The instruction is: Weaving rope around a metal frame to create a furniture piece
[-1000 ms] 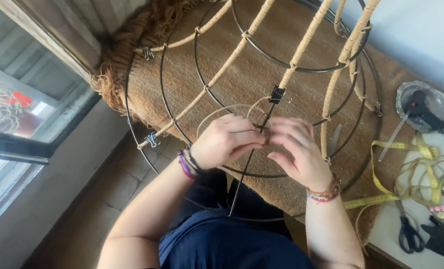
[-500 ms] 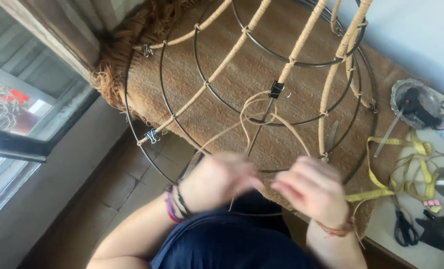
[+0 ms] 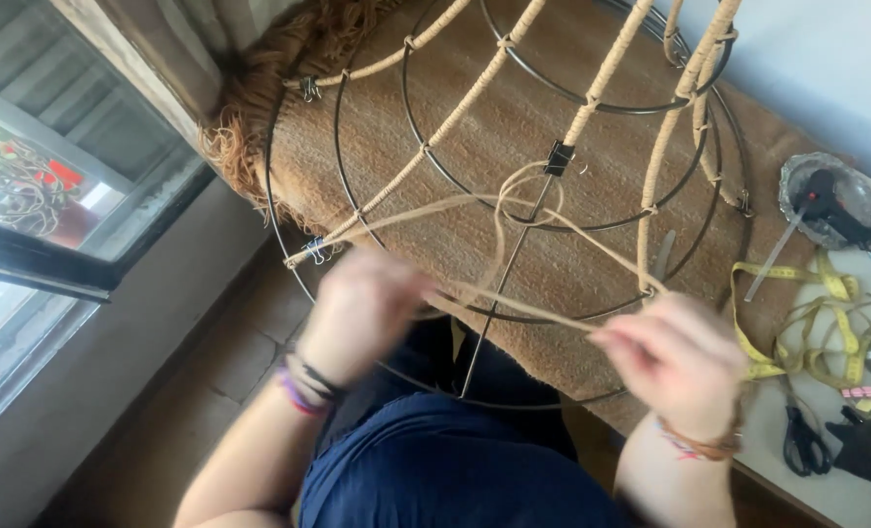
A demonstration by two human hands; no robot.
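Since the cord is light and limp, I pinch its ends with both hands, left and right, beside the stiff wire frame.

White worktop at right: woven mat draped over its edge, wire frame on mat. Yellow tape measure, black scissors, glass dish lie directly on it.
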